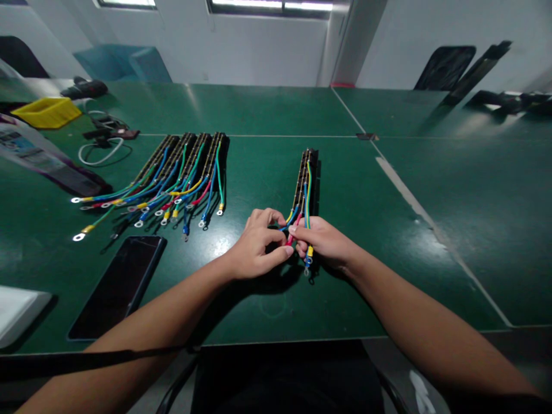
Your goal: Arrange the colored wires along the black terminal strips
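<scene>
A black terminal block point(302, 178) with brass-coloured screws lies on the green table in front of me, its near end between my hands. Blue, green-yellow and red wires run from it toward me. My right hand point(323, 238) pinches the red wire point(297, 220) between thumb and fingers. Thumb and fingertips of my left hand point(263, 244) close around the red sleeved end of that same wire; its tip is hidden. Below my right fingers hang ring terminals point(309, 253) with yellow and blue sleeves. Other wires pass beside my left index finger, partly covered.
Several similar wired terminal blocks point(190, 155) lie in a row to the left, ring terminals toward me. Nearer are a dark phone point(121, 287) and a white object point(19, 313). A yellow bin point(47, 113), plastic bag point(47, 155) and white cable point(101, 155) lie farther left.
</scene>
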Demonstrator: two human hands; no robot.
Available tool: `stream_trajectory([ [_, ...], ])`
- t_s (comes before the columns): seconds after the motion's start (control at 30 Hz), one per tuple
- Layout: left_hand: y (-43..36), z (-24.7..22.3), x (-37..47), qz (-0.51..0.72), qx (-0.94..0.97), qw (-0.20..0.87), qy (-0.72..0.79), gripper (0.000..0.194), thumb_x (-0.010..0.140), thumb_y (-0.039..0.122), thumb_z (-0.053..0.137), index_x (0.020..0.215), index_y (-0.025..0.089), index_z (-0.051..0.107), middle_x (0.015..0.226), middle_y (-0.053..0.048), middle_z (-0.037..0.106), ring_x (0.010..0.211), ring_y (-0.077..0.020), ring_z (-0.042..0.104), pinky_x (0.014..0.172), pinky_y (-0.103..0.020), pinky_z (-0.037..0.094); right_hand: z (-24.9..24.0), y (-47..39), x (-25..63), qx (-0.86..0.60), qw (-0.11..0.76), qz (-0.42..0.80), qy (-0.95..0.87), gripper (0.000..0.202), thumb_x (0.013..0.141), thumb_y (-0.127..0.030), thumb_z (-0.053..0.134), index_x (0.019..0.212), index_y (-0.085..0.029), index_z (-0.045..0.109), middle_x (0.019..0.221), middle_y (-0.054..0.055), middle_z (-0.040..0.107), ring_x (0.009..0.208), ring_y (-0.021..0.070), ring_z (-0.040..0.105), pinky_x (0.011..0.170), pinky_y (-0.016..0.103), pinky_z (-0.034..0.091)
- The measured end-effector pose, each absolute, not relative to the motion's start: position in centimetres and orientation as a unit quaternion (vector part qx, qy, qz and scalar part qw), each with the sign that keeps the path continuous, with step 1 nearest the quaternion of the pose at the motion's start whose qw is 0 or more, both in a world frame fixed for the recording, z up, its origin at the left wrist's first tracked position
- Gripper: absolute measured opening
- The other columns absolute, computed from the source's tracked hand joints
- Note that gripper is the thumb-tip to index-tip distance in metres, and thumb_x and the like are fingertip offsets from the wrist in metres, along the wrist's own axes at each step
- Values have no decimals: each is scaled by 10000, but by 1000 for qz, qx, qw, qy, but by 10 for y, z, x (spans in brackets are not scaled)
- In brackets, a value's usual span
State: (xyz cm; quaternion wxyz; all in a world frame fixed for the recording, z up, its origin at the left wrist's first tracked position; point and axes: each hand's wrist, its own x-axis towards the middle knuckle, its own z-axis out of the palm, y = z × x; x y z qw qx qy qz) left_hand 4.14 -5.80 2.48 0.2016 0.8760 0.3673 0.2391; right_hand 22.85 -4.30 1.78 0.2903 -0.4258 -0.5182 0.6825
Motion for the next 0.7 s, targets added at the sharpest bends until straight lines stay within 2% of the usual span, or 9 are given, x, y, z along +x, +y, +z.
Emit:
stream_trajectory([
  [0.2, -59, 21, 40, 222, 878, 207, 370, 255, 864, 397, 533, 839, 170, 646, 1183, -100, 425, 1139, -256, 365, 983, -433, 323, 14, -40, 231, -416, 303, 685, -516, 252, 823, -340, 590, 695, -124, 581, 433, -35, 500, 400, 74, 485, 412, 182, 343],
  [0.5, -61, 23, 41, 263, 876, 204, 349, 235, 874, 348, 521, 802, 159, 640, 1170, -92, 427, 1140, -246, 377, 998, -424, 315, 13, -41, 230, -415, 305, 682, -519, 247, 813, -352, 614, 710, -132, 570, 460, -32, 522, 408, 77, 493, 422, 193, 356],
  [0.7, -58, 20, 39, 250, 884, 196, 344, 245, 868, 382, 531, 840, 169, 649, 1172, -101, 427, 1147, -260, 361, 999, -432, 320, 14, -41, 231, -413, 316, 691, -502, 279, 812, -364, 613, 669, -131, 561, 437, -37, 499, 388, 69, 472, 404, 185, 334],
])
